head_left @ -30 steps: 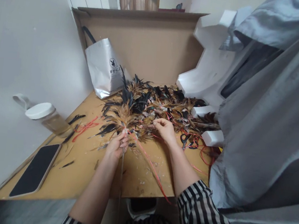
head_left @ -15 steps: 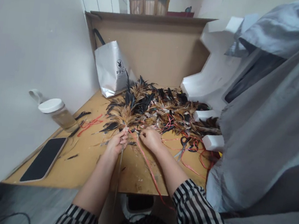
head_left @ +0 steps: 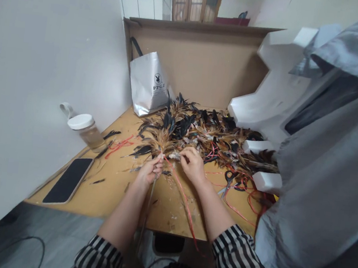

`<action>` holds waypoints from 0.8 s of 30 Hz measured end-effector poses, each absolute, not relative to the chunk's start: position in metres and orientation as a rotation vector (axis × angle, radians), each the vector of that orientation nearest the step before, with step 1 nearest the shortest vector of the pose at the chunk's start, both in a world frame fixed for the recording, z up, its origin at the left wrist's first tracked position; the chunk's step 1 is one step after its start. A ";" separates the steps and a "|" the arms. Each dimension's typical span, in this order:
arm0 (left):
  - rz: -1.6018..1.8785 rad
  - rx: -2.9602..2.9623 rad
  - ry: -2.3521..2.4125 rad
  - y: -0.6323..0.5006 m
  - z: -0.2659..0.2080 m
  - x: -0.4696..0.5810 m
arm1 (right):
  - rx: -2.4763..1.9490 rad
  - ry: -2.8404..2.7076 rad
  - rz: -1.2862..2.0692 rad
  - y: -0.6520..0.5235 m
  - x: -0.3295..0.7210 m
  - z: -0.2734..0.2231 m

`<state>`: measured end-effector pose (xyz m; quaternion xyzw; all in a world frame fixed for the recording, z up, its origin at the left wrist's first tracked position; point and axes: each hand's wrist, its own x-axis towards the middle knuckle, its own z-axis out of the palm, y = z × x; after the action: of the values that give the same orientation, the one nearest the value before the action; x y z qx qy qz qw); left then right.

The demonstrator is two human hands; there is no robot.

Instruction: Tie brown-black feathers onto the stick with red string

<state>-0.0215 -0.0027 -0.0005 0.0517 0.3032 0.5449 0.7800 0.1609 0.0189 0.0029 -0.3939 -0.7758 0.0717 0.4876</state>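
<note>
My left hand [head_left: 151,172] is closed round a feather duster [head_left: 161,141], just below its brown and black feathers. The thin stick [head_left: 148,204] runs down from my fist toward my body, past the table edge. From the binding at my fingers, a red plastic string [head_left: 185,191] trails down to the right over the table's front edge. Just right of the duster, my right hand [head_left: 193,167] has its fingers pinched together at a small pale, downy feather [head_left: 175,155]. Behind it spreads a pile of loose feathers [head_left: 226,142].
Scissors [head_left: 229,179] lie right of my right hand among red string. On the left are a phone [head_left: 69,180], a lidded jar [head_left: 88,131] and red string scraps [head_left: 118,146]. A silver bag [head_left: 147,84] stands behind; white foam [head_left: 267,182] and grey cloth [head_left: 330,178] border the right.
My right hand has lifted slightly away from the duster, and a pale feather now shows at its fingertips. My left hand keeps its hold. The whole view has shifted, so things appear further right.
</note>
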 end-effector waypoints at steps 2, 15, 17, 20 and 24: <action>1.163 0.118 0.680 -0.003 0.001 -0.018 | -0.847 -1.855 0.112 0.017 0.160 0.003; 1.000 0.253 0.722 -0.008 0.003 -0.003 | -0.774 -1.896 -0.074 0.018 0.151 -0.007; 0.995 0.266 0.728 -0.008 0.003 -0.002 | -0.786 -1.906 -0.072 0.018 0.150 -0.007; 0.994 0.274 0.719 -0.008 0.001 -0.003 | -0.803 -1.916 -0.054 0.018 0.149 -0.007; 1.003 0.288 0.730 -0.008 -0.001 -0.003 | -0.818 -1.924 -0.014 0.018 0.148 -0.007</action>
<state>-0.0027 -0.0075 -0.0007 0.1344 0.3410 0.4683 0.8040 0.1483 0.0176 -0.0067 -0.3385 -0.7960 -0.0059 0.5018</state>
